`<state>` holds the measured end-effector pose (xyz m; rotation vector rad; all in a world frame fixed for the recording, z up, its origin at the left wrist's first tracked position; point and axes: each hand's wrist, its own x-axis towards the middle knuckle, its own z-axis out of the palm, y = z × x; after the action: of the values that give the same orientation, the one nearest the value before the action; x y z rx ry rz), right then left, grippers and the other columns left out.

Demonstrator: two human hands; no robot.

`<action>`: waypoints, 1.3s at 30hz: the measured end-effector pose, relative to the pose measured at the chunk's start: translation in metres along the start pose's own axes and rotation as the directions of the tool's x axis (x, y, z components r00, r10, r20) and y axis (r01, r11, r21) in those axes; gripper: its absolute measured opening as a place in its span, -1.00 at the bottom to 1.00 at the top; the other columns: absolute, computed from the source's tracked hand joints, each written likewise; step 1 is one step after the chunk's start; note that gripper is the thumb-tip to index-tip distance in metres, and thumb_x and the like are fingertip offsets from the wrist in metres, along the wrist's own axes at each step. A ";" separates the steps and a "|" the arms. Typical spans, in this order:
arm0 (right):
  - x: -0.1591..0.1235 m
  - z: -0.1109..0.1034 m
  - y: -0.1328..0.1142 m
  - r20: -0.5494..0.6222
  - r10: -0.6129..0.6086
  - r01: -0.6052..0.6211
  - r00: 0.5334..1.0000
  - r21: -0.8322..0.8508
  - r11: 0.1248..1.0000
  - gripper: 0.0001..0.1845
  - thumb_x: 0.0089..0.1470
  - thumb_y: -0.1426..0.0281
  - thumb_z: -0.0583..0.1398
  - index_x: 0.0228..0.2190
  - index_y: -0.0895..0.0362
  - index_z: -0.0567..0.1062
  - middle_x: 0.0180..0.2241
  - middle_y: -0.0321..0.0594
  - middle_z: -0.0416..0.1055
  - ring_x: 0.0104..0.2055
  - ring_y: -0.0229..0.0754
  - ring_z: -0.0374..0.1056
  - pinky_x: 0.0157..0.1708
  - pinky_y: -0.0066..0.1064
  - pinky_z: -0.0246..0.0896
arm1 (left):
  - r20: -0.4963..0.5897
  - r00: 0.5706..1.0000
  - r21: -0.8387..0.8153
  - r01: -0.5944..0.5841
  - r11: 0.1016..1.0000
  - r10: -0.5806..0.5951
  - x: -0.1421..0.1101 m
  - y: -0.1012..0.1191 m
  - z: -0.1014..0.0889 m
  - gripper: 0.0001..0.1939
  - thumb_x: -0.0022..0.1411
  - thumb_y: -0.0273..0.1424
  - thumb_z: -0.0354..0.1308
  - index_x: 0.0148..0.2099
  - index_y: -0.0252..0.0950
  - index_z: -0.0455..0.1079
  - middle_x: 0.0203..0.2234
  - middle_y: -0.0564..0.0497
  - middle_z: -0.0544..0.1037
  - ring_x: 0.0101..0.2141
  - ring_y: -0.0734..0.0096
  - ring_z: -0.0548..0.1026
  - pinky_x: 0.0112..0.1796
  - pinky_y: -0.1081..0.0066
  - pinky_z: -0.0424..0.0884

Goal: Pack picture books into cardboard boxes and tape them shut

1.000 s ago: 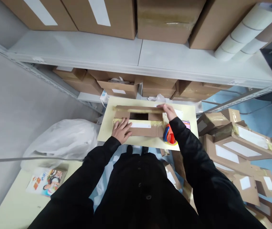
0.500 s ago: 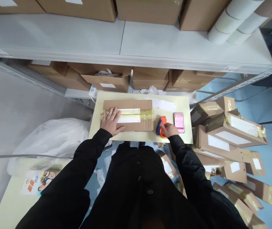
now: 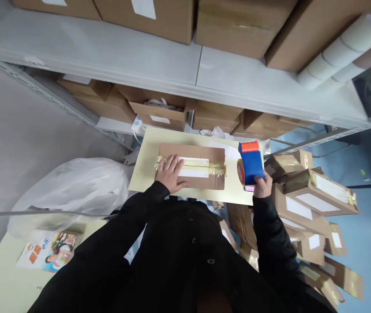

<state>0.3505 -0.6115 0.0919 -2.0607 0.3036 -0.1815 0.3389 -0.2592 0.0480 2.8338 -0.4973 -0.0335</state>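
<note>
My left hand lies with fingers spread on the left part of a cardboard box. Clear yellowish tape runs along the box's middle, over a white label. To the right of the box, my right hand grips a blue and orange tape dispenser, raised above the small table. A roll of tape shows at the dispenser's left side. The phone beneath it is mostly hidden.
A grey shelf with cardboard boxes spans the far side. Paper lies at the table's back right. Taped boxes are piled on the floor to the right. A white plastic bag bulges at the left, above a leaflet.
My right hand has taken hold of the tape dispenser, lifted it off the table and moved it right, over the phone. My left hand stays on the box. The view has shifted and tilted.
</note>
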 end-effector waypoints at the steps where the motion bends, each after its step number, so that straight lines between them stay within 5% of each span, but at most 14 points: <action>1: 0.004 0.004 -0.023 0.011 -0.067 0.066 0.998 0.029 0.997 -0.54 -0.12 -0.06 0.07 -0.66 0.07 0.21 -0.70 -0.29 0.10 -0.60 -0.24 0.04 -0.58 -0.36 0.01 | -0.004 1.000 -0.012 -0.003 1.000 0.003 -0.001 0.000 -0.001 -0.09 0.08 0.07 0.03 0.33 -0.36 -0.03 0.29 -0.26 0.00 0.27 -0.08 -0.07 0.20 -0.05 -0.37; 3: 0.011 0.031 -0.064 0.159 -0.118 0.114 0.980 0.032 0.993 -0.45 -0.09 -0.12 0.08 -0.72 0.08 0.18 -0.72 -0.31 0.04 -0.62 -0.29 -0.04 -0.62 -0.38 -0.08 | -0.013 1.000 -0.041 -0.015 0.999 0.014 -0.003 0.000 -0.002 -0.09 0.08 0.08 0.03 0.33 -0.36 -0.02 0.29 -0.26 0.00 0.28 -0.09 -0.08 0.20 -0.05 -0.37; 5: 0.017 0.071 -0.093 0.410 -0.155 0.140 0.899 0.067 0.988 -0.38 -0.17 -0.18 0.11 -0.75 0.11 0.22 -0.73 -0.32 0.06 -0.62 -0.32 -0.02 -0.62 -0.41 -0.09 | -0.025 0.999 -0.088 -0.029 0.996 0.027 -0.007 -0.002 -0.003 -0.10 0.07 0.08 0.05 0.31 -0.36 0.03 0.27 -0.28 0.05 0.27 -0.10 -0.06 0.20 -0.07 -0.36; 8: 0.023 0.119 -0.106 0.608 -0.106 0.097 0.787 0.048 0.994 -0.37 -0.22 -0.20 0.14 -0.73 0.14 0.29 -0.74 -0.36 0.08 -0.65 -0.36 -0.02 -0.65 -0.46 -0.10 | -0.042 0.999 -0.248 -0.021 0.969 0.011 -0.013 -0.008 -0.002 -0.20 0.10 -0.01 0.08 0.26 -0.37 0.12 0.19 -0.30 0.23 0.23 -0.11 0.06 0.21 -0.06 -0.27; 10: 0.026 0.132 -0.101 0.646 -0.061 0.065 0.761 0.018 0.998 -0.38 -0.24 -0.18 0.17 -0.73 0.14 0.30 -0.76 -0.39 0.08 -0.66 -0.38 -0.03 -0.67 -0.48 -0.12 | -0.070 0.994 -0.457 0.039 0.889 -0.079 -0.012 -0.013 -0.002 -0.29 0.16 -0.09 0.04 0.27 -0.36 0.10 0.17 -0.26 0.27 0.21 -0.05 0.14 0.21 -0.04 -0.12; 12: 0.028 0.131 -0.094 0.659 -0.045 0.039 0.751 0.024 0.999 -0.39 -0.26 -0.17 0.18 -0.76 0.13 0.26 -0.77 -0.41 0.05 -0.68 -0.39 -0.06 -0.68 -0.49 -0.15 | -0.071 0.965 -0.726 0.122 0.676 -0.251 -0.006 -0.018 -0.006 -0.35 0.22 -0.13 -0.04 0.29 -0.30 0.04 0.18 -0.21 0.27 0.18 0.05 0.22 0.16 0.01 0.10; 14: 0.031 0.126 -0.088 0.672 -0.048 0.021 0.739 0.049 0.999 -0.38 -0.27 -0.17 0.19 -0.78 0.12 0.21 -0.78 -0.43 0.01 -0.69 -0.40 -0.10 -0.69 -0.49 -0.19 | 0.055 0.914 -0.925 0.197 0.324 -0.401 0.006 -0.021 -0.013 -0.39 0.23 -0.11 -0.04 0.27 -0.24 0.07 0.14 -0.18 0.32 0.08 0.12 0.36 0.02 0.09 0.32; 17: 0.033 0.120 -0.083 0.674 -0.066 0.019 0.736 0.076 0.997 -0.38 -0.26 -0.15 0.19 -0.80 0.11 0.17 -0.78 -0.44 -0.04 -0.70 -0.41 -0.14 -0.69 -0.48 -0.23 | 0.391 0.866 -0.920 0.357 -0.164 -0.311 0.027 -0.023 -0.027 -0.47 0.16 -0.04 0.06 0.03 -0.31 0.32 -0.14 -0.18 0.52 -0.23 0.24 0.54 -0.23 0.23 0.48; 19: 0.033 0.120 -0.083 0.671 -0.076 0.024 0.738 0.085 0.996 -0.39 -0.24 -0.13 0.20 -0.80 0.11 0.17 -0.78 -0.44 -0.04 -0.70 -0.41 -0.14 -0.69 -0.48 -0.24 | 0.482 0.843 -0.868 0.421 -0.264 -0.240 0.036 -0.023 -0.033 -0.59 0.11 -0.08 0.14 -0.21 -0.35 0.40 -0.40 -0.09 0.54 -0.43 0.38 0.53 -0.37 0.34 0.48; 21: 0.031 0.122 -0.084 0.669 -0.080 0.032 0.739 0.084 0.996 -0.39 -0.22 -0.12 0.20 -0.80 0.11 0.17 -0.78 -0.43 -0.03 -0.69 -0.41 -0.14 -0.69 -0.47 -0.24 | 0.459 0.839 -0.885 0.404 -0.231 -0.292 0.041 -0.023 -0.035 -0.71 0.06 -0.18 0.20 -0.39 -0.34 0.39 -0.58 0.04 0.47 -0.56 0.50 0.46 -0.46 0.46 0.43; 26: 0.025 0.124 -0.098 0.683 -0.092 0.099 0.725 0.028 0.995 -0.44 -0.15 -0.08 0.19 -0.76 0.13 0.25 -0.75 -0.39 0.07 -0.67 -0.38 -0.05 -0.68 -0.47 -0.13 | 0.303 0.879 -0.923 0.367 0.116 -0.370 0.036 -0.039 -0.036 -0.73 0.07 -0.32 0.16 -0.60 -0.32 0.33 -0.75 0.14 0.34 -0.64 0.55 0.39 -0.55 0.54 0.35; 31: 0.032 0.102 -0.103 0.677 -0.068 0.181 0.733 -0.098 0.979 -0.48 -0.09 -0.02 0.19 -0.73 0.16 0.33 -0.73 -0.36 0.15 -0.66 -0.37 0.01 -0.65 -0.46 -0.07 | 0.366 0.765 -0.893 0.449 0.032 -0.531 0.016 -0.102 -0.036 -0.78 0.08 -0.26 0.17 -0.39 -0.35 0.40 -0.58 0.01 0.52 -0.52 0.45 0.51 -0.37 0.37 0.49; 34: 0.038 0.091 -0.097 0.676 -0.020 0.194 0.737 -0.184 0.964 -0.47 -0.08 -0.02 0.18 -0.72 0.16 0.36 -0.74 -0.36 0.16 -0.67 -0.37 0.00 -0.66 -0.46 -0.08 | 0.391 0.730 -0.839 0.533 0.109 -0.560 0.006 -0.133 -0.021 -0.72 0.08 -0.21 0.17 -0.41 -0.36 0.38 -0.58 -0.05 0.53 -0.54 0.41 0.52 -0.37 0.27 0.51; 39: 0.037 0.097 -0.095 0.658 -0.081 0.323 0.748 -0.255 0.911 -0.46 -0.06 -0.01 0.16 -0.76 0.14 0.32 -0.77 -0.39 0.06 -0.67 -0.38 -0.05 -0.65 -0.45 -0.11 | 0.306 0.747 -0.789 0.546 0.281 -0.590 0.004 -0.117 0.024 -0.70 0.07 -0.19 0.15 -0.30 -0.35 0.47 -0.26 -0.24 0.58 -0.09 0.08 0.51 -0.06 0.09 0.40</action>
<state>0.4241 -0.4968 0.1280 -2.3713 -0.3496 0.4834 0.3798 -0.1606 -0.0053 1.8222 0.5100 -0.2726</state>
